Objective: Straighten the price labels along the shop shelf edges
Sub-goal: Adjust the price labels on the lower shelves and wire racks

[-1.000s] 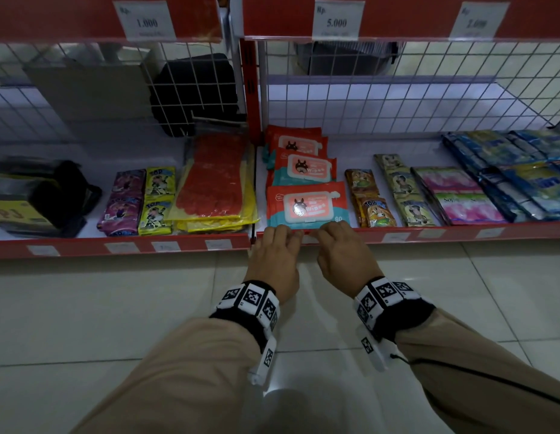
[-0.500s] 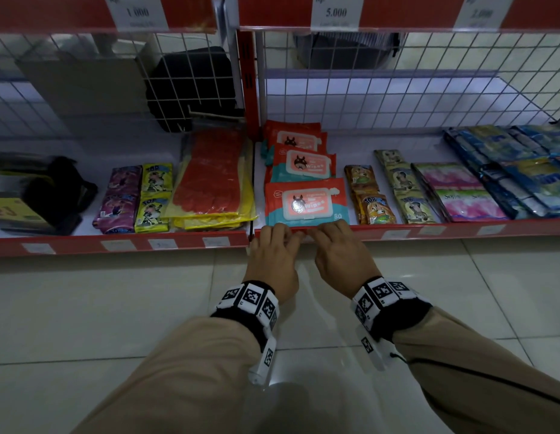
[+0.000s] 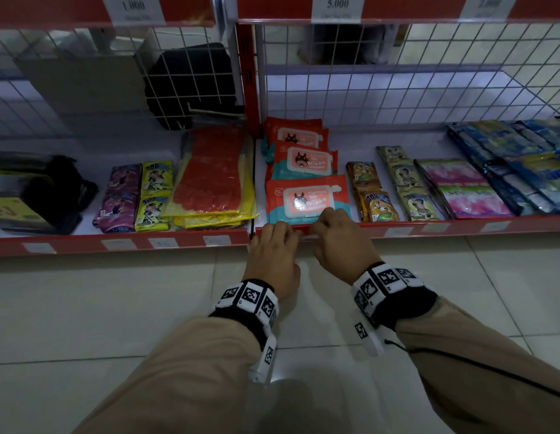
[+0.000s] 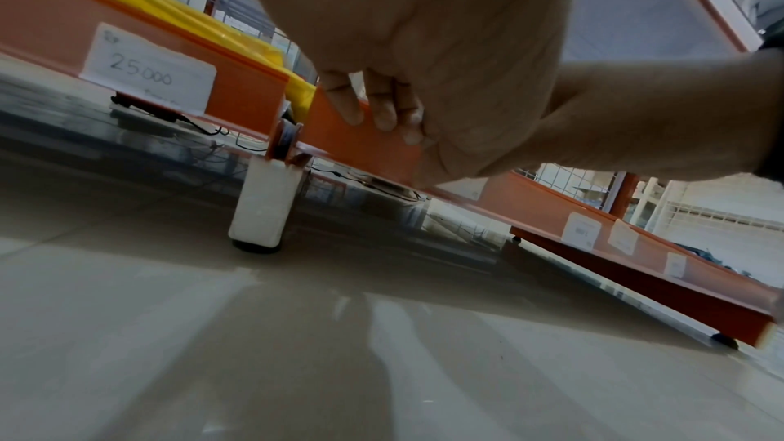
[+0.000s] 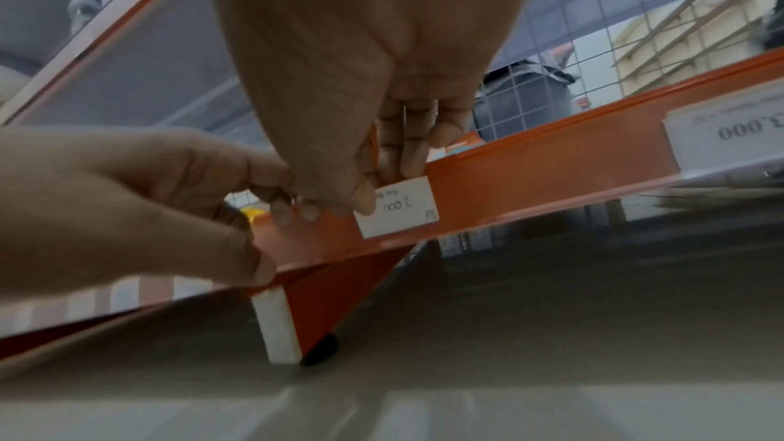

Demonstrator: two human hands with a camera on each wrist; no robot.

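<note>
Both hands at the red front edge [image 3: 460,227] of the bottom shelf, just right of the upright post. Right hand [image 3: 341,242]: fingers curled over the top of the edge strip, thumb tip pressed onto the left end of a white price label [image 5: 398,208] reading 2.000, so it pinches the label against the strip; label sits slightly skewed in the right wrist view. Left hand [image 3: 274,258]: fingers [image 4: 352,106] curled over the strip top, thumb underneath at the lower lip, gripping the strip itself just left of that label, not touching the label as far as I can tell. Hands nearly touch. Counts, head view: four small labels on the left shelf section's edge, three visible on the right section past the hands, three big tags on the upper shelf (1.000, 5.000, third blurred). Three stacked wipes packs [image 3: 306,198] directly behind the hands. View differences: head view hides the held label almost entirely, only a white sliver between the hands; right wrist view shows its text and the thumb contact. Left wrist view shows a 25.000 label [image 4: 148,72] on the neighbouring section and the white shelf foot [image 4: 263,203] on the tiled floor, but the palm blocks the held label.
</note>
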